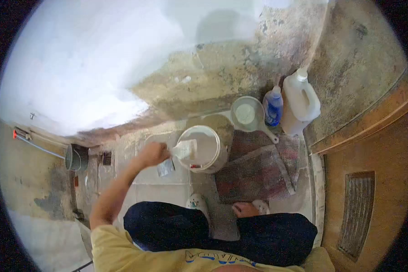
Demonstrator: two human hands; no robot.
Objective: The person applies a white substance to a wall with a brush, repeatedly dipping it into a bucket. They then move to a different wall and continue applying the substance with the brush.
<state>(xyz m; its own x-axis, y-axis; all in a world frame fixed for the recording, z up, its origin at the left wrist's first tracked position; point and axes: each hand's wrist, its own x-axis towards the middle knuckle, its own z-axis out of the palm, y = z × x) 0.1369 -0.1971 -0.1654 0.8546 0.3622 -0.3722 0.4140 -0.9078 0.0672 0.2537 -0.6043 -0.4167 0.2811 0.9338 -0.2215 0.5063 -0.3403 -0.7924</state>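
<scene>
My left hand is closed around the handle of a wide paintbrush. The brush's whitish bristles are over the mouth of a white bucket, which has pale liquid inside. A small red item shows at the bucket's near rim. My right hand hangs low between my knees, beside my right clog. Its fingers look loosely extended with nothing visible in them, and my right knee hides the arm. Below my left hand, a small silvery packet lies on the floor.
A long-handled pan with a white patch inside stands by the wall, next to a blue bottle and a large jug. A worn mat lies right of the bucket. The wall is part white, part stained. A dark bucket stands far left.
</scene>
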